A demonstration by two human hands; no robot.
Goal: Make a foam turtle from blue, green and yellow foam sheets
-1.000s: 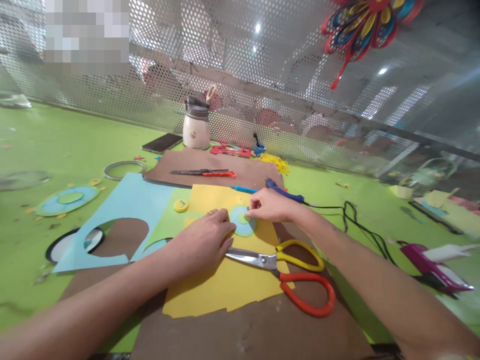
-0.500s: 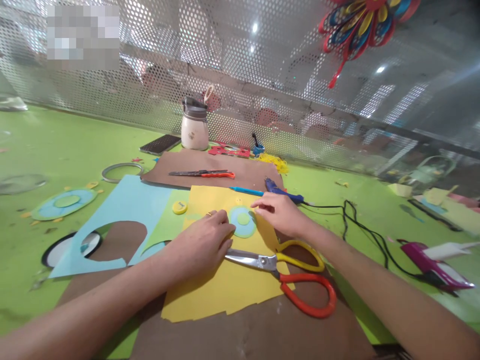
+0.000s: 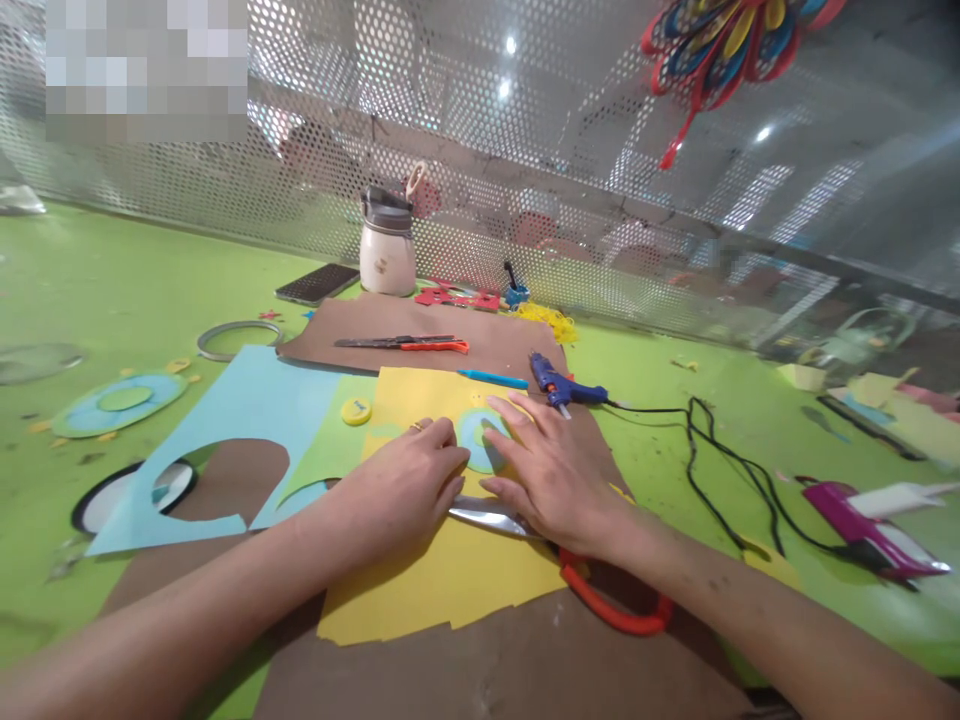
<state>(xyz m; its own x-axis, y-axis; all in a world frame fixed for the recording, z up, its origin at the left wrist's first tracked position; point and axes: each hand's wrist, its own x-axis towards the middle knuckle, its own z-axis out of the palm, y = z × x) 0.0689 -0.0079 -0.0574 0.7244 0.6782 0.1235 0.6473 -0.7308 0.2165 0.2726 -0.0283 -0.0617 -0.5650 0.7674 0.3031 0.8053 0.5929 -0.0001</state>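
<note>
A blue sheet [image 3: 247, 415] with a cut hole lay at left. The left hand [image 3: 405, 485] rested flat, fingers loosely curled, on yellow paper [image 3: 442, 570]. A blue disc [image 3: 480, 440] lay between the hands. The right hand [image 3: 551, 470], spread flat, covered the scissors [image 3: 615, 610]. A glue gun [image 3: 559, 385] lay beyond.

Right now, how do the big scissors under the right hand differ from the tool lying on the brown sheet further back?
The big scissors are larger, with an orange loop handle showing; the far tool is slim, with a straight orange handle. The right hand covers the big scissors' pivot; nothing touches the far tool. The big scissors lie partly on the yellow paper; the far tool lies on the brown sheet. Both lie flat, metal blades pointing left.
</note>
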